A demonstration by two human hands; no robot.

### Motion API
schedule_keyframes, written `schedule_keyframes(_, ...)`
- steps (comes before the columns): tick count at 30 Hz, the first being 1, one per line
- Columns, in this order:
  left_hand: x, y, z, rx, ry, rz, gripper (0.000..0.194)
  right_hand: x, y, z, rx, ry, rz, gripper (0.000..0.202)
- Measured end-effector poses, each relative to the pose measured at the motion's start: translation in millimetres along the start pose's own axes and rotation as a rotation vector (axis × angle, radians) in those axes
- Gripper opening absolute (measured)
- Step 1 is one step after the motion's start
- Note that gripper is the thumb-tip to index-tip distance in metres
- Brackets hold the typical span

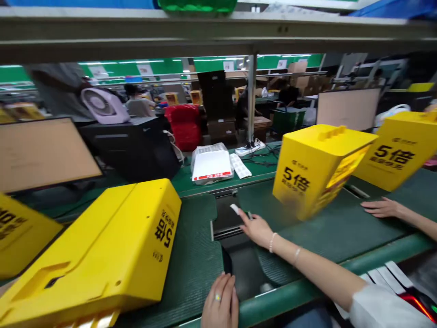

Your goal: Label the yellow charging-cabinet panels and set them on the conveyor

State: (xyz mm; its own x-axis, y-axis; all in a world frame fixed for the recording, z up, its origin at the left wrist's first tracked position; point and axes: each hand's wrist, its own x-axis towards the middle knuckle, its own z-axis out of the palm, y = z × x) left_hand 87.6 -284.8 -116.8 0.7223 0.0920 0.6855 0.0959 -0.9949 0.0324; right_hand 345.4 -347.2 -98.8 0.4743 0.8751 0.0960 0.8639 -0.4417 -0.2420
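**Head view of a packing line.** The right hand (258, 229) reaches in from the lower right to the middle of the frame. Its fingertips are at a small white tag (235, 208) over the dark gap (227, 223) between two green mats. Whether they pinch the tag or only touch it cannot be told. The left hand (221, 301), at the bottom centre, lies flat and released on the tabletop (194, 259), probably to steady the reach. The tag thus sits just ahead of the right hand and well above the left.

A yellow box (102, 255) lies on its side at lower left, close beside the left hand. A second box (316, 171) stands tilted, right of centre, just beyond the right hand. A co-worker's hand (380, 207) rests flat at the right edge.
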Motion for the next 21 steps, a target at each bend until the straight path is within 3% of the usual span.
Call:
schedule_keyframes(6,2,14,-10.4,-0.016,0.002,-0.091,0.029,-38,88,-19,0.147,0.09,0.149,0.058)
schedule_keyframes(8,3,14,-11.5,-0.035,0.008,-0.096,0.03,-42,103,-22,0.246,0.118,0.223,0.06)
schedule_keyframes(10,2,13,-10.8,-0.059,0.022,-0.097,0.032,-42,103,-20,0.389,0.123,0.303,0.064)
schedule_keyframes(13,1,11,-11.3,-0.137,0.031,-0.1,0.033,-36,70,-2,0.719,0.035,0.406,0.083)
schedule_keyframes(16,7,6,-26.7,-0.222,0.044,-0.126,0.035,-22,12,31,1.142,-0.15,0.516,0.104)
schedule_keyframes(19,25,-12,-64.4,-0.148,0.114,-0.154,0.037,-8,-46,58,1.491,-0.33,0.587,0.104)
schedule_keyframes(21,42,-36,-97.3,0.003,0.211,-0.193,0.038,1,-74,69,1.656,-0.393,0.581,0.093)
